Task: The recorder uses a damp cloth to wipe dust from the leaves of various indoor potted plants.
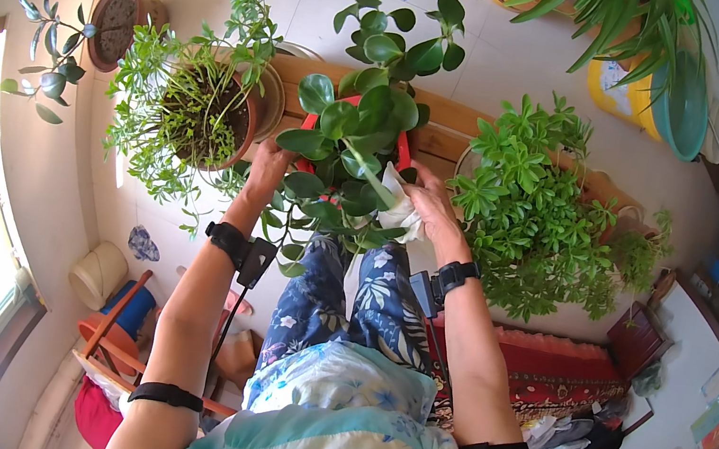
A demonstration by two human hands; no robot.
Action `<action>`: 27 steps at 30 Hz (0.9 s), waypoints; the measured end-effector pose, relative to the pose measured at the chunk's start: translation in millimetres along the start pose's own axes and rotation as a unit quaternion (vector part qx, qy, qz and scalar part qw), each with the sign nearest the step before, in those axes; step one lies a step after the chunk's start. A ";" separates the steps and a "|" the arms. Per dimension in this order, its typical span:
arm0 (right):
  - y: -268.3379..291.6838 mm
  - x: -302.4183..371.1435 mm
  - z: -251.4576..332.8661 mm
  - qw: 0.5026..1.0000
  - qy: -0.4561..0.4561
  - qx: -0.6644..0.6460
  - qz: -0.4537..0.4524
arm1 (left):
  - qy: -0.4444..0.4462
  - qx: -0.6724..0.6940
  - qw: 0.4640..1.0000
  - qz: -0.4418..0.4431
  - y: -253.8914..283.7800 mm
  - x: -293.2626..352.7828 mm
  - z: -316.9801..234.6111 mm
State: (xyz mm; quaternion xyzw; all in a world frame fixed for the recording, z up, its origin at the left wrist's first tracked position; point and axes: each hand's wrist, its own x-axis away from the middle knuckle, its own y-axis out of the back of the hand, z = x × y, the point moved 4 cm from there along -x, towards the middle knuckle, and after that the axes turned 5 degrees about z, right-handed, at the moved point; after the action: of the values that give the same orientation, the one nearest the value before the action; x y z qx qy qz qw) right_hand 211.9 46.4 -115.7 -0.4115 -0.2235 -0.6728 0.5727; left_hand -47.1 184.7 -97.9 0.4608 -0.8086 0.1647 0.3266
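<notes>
A leafy houseplant with thick, rounded dark-green leaves (339, 120) stands in front of me in a red pot (404, 150), which shows only in patches between the leaves. My left hand (269, 165) is at the left side of this plant, beside the pot. Leaves cover its fingertips, so its grip does not show. On the other side my right hand (431, 202) is closed on a crumpled white cloth (399, 212), held against the lower leaves at the pot's right. Part of the cloth lies behind a leaf.
Under the red pot runs a wooden bench (457, 117). A feathery green plant in a brown pot (246, 132) stands close on the left, and a bushy plant (529, 187) on the right. Farther off are a yellow tub (614, 98), a green basin (681, 108) and a soil-filled pot (115, 28).
</notes>
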 end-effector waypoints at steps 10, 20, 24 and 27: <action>1.3 20.0 -8.8 0.993 -0.028 0.092 -0.073 | -0.005 0.047 0.999 0.012 -5.3 12.8 -15.3; -22.8 97.6 -26.0 0.984 0.015 0.037 -0.176 | -0.029 0.104 0.994 0.024 6.5 28.0 -9.7; -26.8 133.6 -55.1 0.974 -0.006 -0.116 -0.195 | -0.046 0.046 0.996 -0.055 19.1 53.3 -19.7; -26.0 162.0 -60.1 0.961 -0.001 -0.179 -0.210 | -0.079 0.056 0.995 0.017 16.7 81.8 -33.7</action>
State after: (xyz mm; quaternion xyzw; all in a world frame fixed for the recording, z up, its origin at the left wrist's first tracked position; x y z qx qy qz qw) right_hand 168.3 -88.7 -13.8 -0.4515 -0.1811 -0.8068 0.3351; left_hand -78.2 160.3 -16.9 0.4760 -0.8291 0.1784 0.2329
